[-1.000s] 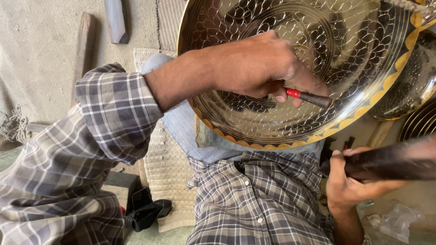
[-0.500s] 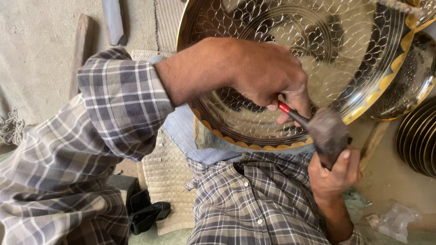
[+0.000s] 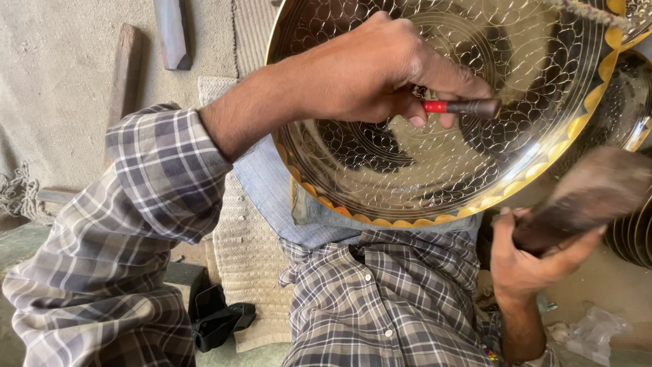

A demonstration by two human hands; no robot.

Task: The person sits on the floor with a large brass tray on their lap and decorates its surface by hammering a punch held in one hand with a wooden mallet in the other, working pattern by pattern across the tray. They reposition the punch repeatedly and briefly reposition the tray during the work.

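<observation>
My left hand reaches in from the left of the frame, fingers clenched around a slim punch with a red band and a dark tip, holding it against the inner face of a big brass bowl that fills the upper centre and right of the frame. The bowl's lower edge sits over my lap against my checked shirt, its surface covered in scale-like marks and ringed by a yellow scalloped border. At the lower right my right hand is wrapped tight around the handle of a dark mallet, whose head is blurred, so I cannot tell just how it is angled. The risks, as I judge them: a stroke landing off the end of the punch could catch the fingers pinching it, since they sit just beside the struck end; a punch held at a slant could skid and scar the finished pattern; and the bowl, seemingly steadied by little more than my lap and the tool's pressure, could rock under a blow and put a mark in the wrong place. A woven mat lies on the floor at lower centre, with more stacked metalware at the right edge.
</observation>
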